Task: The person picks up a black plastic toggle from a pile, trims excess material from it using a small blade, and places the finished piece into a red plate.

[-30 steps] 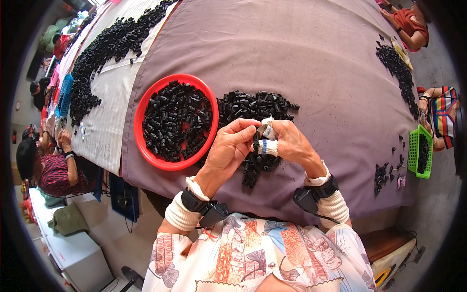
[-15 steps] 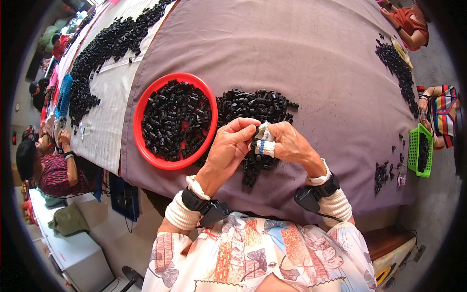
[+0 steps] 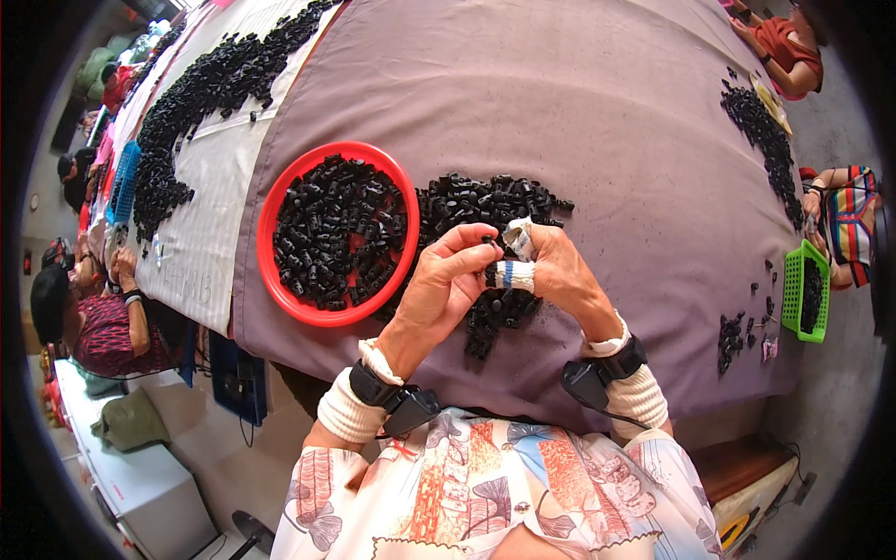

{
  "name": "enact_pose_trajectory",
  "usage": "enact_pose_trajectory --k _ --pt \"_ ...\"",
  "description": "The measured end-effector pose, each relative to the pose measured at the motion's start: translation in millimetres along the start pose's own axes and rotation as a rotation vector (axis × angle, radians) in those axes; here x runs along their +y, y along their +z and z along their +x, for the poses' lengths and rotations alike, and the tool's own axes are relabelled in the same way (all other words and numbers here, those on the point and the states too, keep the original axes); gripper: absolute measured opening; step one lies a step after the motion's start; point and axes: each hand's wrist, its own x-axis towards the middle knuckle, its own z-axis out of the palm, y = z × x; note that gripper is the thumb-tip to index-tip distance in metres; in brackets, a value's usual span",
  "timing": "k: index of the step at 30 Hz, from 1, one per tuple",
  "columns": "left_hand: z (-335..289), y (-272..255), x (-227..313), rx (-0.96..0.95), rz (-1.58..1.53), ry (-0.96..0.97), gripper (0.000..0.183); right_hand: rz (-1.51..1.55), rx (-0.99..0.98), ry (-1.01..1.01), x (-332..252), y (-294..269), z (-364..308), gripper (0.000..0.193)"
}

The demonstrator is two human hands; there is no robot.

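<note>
Over the front of the table, my left hand pinches a small black plastic part between thumb and forefinger. Close beside it on the right is my right hand, its fingers curled, with white cloth wrapped round the finger and thumb tips. Another dark bit shows at the end of its striped wrap; what those fingers hold is partly hidden. A heap of similar black parts lies beneath and beyond both hands. To the left, a red plastic basin is filled with more of them.
A mauve cloth covers the table. On the left, a pale-covered table carries a long black heap and a blue basket. At the right edge, a green basket stands near scattered parts. Other people sit along both sides.
My two hands have drawn slightly apart at the fingertips. The right hand's wrapped upper tip has turned outward, and the black part in my left fingers shows more plainly.
</note>
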Motion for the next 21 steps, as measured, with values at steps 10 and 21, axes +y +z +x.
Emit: enact_pose_trajectory --k 10,21 --pt "-0.9 1.8 1.8 0.052 0.11 -0.008 0.018 0.039 0.001 -0.027 8.4 2.6 1.4 0.024" --pt "-0.9 -6.1 1.8 -0.01 0.088 -0.015 0.02 -0.071 -0.095 -0.094 5.5 0.8 4.7 0.026"
